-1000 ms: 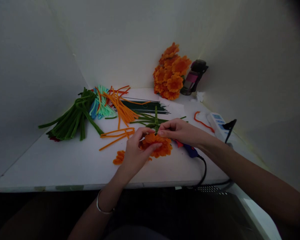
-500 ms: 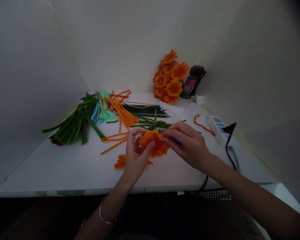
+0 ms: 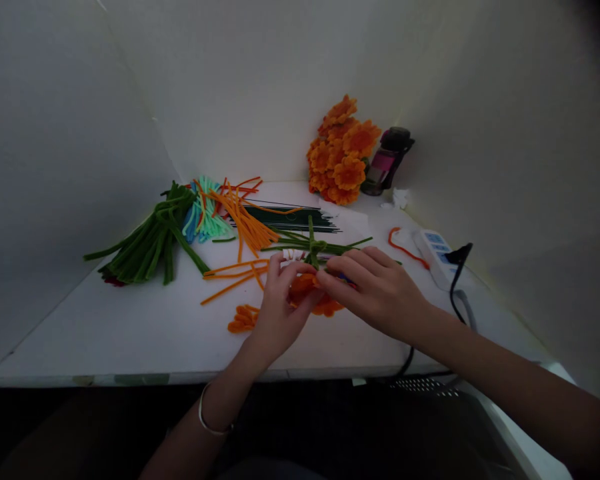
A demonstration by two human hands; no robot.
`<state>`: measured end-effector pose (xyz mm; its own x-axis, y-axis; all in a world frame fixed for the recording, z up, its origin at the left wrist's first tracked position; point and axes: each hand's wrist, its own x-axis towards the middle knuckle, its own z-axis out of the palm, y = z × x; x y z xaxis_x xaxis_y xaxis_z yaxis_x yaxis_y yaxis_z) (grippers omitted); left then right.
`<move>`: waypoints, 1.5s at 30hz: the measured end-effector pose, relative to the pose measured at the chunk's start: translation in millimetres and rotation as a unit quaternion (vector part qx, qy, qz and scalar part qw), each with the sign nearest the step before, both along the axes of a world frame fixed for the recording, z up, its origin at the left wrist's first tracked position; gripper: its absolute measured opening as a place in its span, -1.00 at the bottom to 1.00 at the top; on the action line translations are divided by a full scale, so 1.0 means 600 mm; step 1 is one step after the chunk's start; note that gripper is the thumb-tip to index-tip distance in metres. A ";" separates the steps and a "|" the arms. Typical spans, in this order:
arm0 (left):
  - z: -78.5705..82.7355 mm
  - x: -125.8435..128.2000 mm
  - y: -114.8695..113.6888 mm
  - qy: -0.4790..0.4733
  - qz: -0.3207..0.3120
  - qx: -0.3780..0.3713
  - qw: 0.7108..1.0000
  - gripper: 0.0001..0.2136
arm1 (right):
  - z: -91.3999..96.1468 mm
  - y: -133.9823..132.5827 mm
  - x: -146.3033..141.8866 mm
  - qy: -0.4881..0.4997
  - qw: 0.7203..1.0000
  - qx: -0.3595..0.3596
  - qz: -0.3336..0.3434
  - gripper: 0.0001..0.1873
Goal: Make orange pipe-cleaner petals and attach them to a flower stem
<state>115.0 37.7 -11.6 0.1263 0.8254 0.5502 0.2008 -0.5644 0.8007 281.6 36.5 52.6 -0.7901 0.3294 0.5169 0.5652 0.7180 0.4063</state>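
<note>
My left hand (image 3: pixel 280 300) and my right hand (image 3: pixel 375 287) meet over an orange pipe-cleaner flower (image 3: pixel 325 305) near the front of the white table (image 3: pixel 130 333). Both hands are closed on the flower, fingers pinching it from each side, and they hide most of it. A blue-handled tool shows only as a sliver under my right fingers. A small orange petal piece (image 3: pixel 243 319) lies just left of my left hand.
Green pipe cleaners (image 3: pixel 145 243), teal ones (image 3: pixel 205 217), orange ones (image 3: pixel 245 223) and dark green wires (image 3: pixel 290 217) lie behind. A bunch of finished orange flowers (image 3: pixel 343 153) and a dark bottle (image 3: pixel 387 160) stand at the back. A white power strip (image 3: pixel 437 250) with a black cable is at right.
Both hands have lowered and closed in over the flower, covering more of it. My right hand has moved left and now lies across its top.
</note>
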 end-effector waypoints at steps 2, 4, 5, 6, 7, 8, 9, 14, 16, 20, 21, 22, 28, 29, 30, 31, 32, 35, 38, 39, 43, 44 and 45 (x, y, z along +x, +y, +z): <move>0.000 0.001 -0.001 0.007 0.001 0.001 1.000 -0.79 | 0.004 -0.007 -0.005 0.015 0.999 -0.039 -0.008 -0.80; 0.001 0.002 -0.002 0.015 -0.002 0.002 1.000 -0.80 | 0.004 -0.012 -0.010 0.058 0.994 -0.095 -0.010 -0.82; 0.001 0.003 -0.003 0.018 -0.004 0.003 1.000 -0.81 | 0.002 -0.013 -0.012 0.093 0.987 -0.134 -0.008 -0.83; 0.002 0.003 -0.003 0.019 -0.006 0.005 1.000 -0.82 | 0.001 -0.013 -0.013 0.133 0.975 -0.180 -0.003 -0.84; 0.003 0.003 -0.003 0.020 -0.007 0.007 1.000 -0.84 | 0.001 -0.011 -0.013 0.171 0.958 -0.231 0.002 -0.85; 0.003 0.003 -0.003 0.022 -0.007 0.009 1.000 -0.86 | 0.000 -0.009 -0.012 0.204 0.938 -0.280 0.006 -0.86; 0.004 0.003 -0.003 0.025 -0.007 0.012 1.000 -0.87 | 0.001 -0.006 -0.011 0.228 0.919 -0.322 0.008 -0.87; 0.006 -0.001 0.000 0.046 0.001 0.018 0.999 -0.85 | 0.003 0.008 0.001 0.217 0.915 -0.341 -0.006 -0.92; 0.006 -0.001 0.002 0.040 0.004 0.015 0.999 -0.84 | 0.002 0.008 0.006 0.186 0.939 -0.289 -0.005 -0.94; 0.004 -0.001 0.003 0.045 0.003 0.018 0.999 -0.82 | 0.007 0.004 0.011 0.083 0.980 -0.183 -0.007 -0.85; 0.004 -0.001 0.003 0.046 0.000 0.016 0.999 -0.81 | 0.010 0.003 0.011 0.056 0.984 -0.169 -0.008 -0.85; 0.004 -0.001 0.003 0.045 -0.005 0.012 0.999 -0.82 | 0.012 0.003 0.011 0.035 0.986 -0.162 -0.009 -0.84; 0.004 0.002 0.004 0.025 -0.019 0.003 1.000 -0.81 | 0.018 0.002 0.006 0.048 0.993 -0.104 -0.008 -0.86; 0.004 0.003 0.004 0.021 -0.018 0.008 1.000 -0.82 | 0.016 0.002 0.005 0.054 0.994 -0.090 -0.004 -0.86; 0.004 0.003 0.005 0.018 -0.015 0.012 1.000 -0.82 | 0.013 0.002 0.004 0.059 0.995 -0.077 0.003 -0.87; 0.004 0.003 0.005 0.016 -0.011 0.016 1.000 -0.82 | 0.010 0.002 0.002 0.065 0.996 -0.066 0.008 -0.88; 0.004 0.004 0.005 0.015 -0.006 0.022 1.000 -0.82 | 0.007 0.001 0.001 0.074 0.996 -0.056 0.010 -0.90; 0.005 0.005 0.005 0.006 0.012 0.039 0.999 -0.83 | -0.006 -0.001 -0.002 0.106 0.994 -0.016 0.002 -0.96; 0.007 0.007 0.005 -0.011 0.015 0.036 0.999 -0.83 | -0.019 -0.004 -0.002 0.096 0.994 0.055 0.015 -0.91; 0.007 0.008 0.005 -0.015 0.015 0.032 0.999 -0.83 | -0.022 -0.004 -0.001 0.087 0.993 0.071 0.026 -0.88; 0.008 0.008 0.007 -0.021 0.007 0.037 0.999 -0.84 | -0.029 -0.004 0.004 0.109 0.993 0.044 0.029 -0.81; 0.008 0.007 0.007 -0.019 0.006 0.042 0.999 -0.84 | -0.027 -0.004 0.004 0.118 0.992 0.025 0.024 -0.82; 0.008 0.007 0.007 -0.014 0.005 0.044 0.999 -0.84 | -0.024 -0.004 0.004 0.119 0.993 0.007 0.021 -0.83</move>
<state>118.9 41.6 -6.7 0.1010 0.7746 0.6243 0.1848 -0.6312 0.7532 284.2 34.0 38.1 -0.6577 0.2904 0.6951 0.6166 0.7376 0.2752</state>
